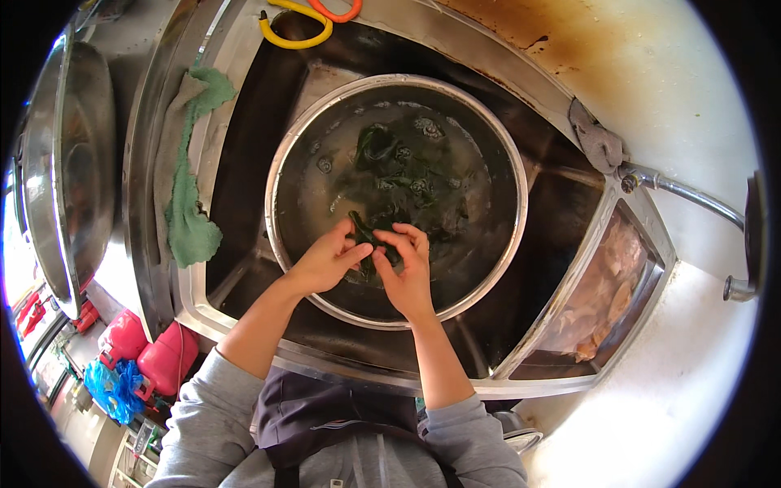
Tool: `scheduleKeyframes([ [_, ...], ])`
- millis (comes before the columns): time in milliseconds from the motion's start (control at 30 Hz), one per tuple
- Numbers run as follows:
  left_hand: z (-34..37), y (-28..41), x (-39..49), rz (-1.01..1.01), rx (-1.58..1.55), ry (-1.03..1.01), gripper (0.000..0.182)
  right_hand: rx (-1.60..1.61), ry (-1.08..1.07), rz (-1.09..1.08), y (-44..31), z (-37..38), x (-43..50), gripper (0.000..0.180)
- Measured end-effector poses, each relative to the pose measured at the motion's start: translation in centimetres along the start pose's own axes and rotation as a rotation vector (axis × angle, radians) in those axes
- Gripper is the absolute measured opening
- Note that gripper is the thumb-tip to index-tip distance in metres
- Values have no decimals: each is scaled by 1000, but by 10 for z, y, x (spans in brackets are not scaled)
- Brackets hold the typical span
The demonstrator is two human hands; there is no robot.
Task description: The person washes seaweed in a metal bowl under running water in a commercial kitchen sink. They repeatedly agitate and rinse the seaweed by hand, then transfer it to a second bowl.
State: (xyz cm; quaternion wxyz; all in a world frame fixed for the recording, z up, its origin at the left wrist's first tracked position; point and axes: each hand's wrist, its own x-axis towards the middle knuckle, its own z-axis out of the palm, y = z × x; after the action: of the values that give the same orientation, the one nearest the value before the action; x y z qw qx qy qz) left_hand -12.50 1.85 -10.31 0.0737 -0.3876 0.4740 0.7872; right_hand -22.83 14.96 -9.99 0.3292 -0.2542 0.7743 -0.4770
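My left hand (326, 259) and my right hand (404, 274) are close together above the near part of a large round metal basin (272, 201). Between the fingertips they grip a dark green strip (362, 227), which looks like seaweed or a leafy green. Cloudy water fills much of the basin. More dark green pieces (375, 146) lie in this water, with bubbles around them. The lower end of the held strip is partly hidden by my fingers.
The basin stands inside a metal sink (244, 177). A green cloth (186, 226) hangs on the left edge. At the right, a smaller compartment holds pale pink meat-like pieces (604, 287), near a metal pipe (689, 192). A yellow hose (299, 44) curls at the far edge.
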Motion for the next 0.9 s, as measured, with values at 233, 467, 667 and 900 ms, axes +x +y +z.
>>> scheduleKeyframes([
  [233,2,-3,7,-68,112,52,20,116,56,81,-8,1,-4,29],
  [467,17,-1,-13,120,453,230,23,8,22,66,-9,6,-9,31],
  [667,14,-7,-20,186,780,90,19,-37,-176,53,2,2,-22,23],
  [900,13,-24,-16,88,735,-111,15,130,-346,468,18,-1,-54,14],
])
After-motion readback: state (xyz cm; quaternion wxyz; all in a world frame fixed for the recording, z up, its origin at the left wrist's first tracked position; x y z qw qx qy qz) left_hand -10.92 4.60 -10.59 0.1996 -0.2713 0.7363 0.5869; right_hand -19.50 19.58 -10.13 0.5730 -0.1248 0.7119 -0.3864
